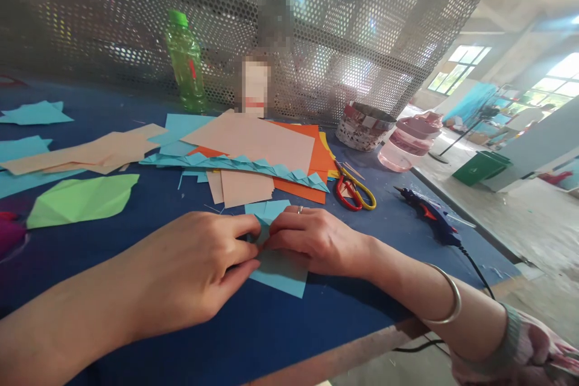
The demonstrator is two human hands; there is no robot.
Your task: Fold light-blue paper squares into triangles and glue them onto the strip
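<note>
A light blue sheet of paper [283,274] lies on the blue tabletop at the front, partly covered by both hands. My left hand [217,259] has its fingers closed at the paper's left edge. My right hand [316,238], with a ring on one finger, pinches the same sheet from the right, and its fingertips nearly meet the left ones. Between the fingers the paper looks folded, though the fold itself is mostly hidden. Just beyond the hands stretches a strip of folded blue paper points [253,169], resting on stacked pink, orange and blue sheets [262,139].
Right of the paper stack are scissors [355,190], a hot glue gun [432,214] with its cord, a pink water bottle [409,142] and a round pot [364,126]. Green paper [84,199] lies left. A green bottle [185,63] stands before the perforated metal screen [325,30].
</note>
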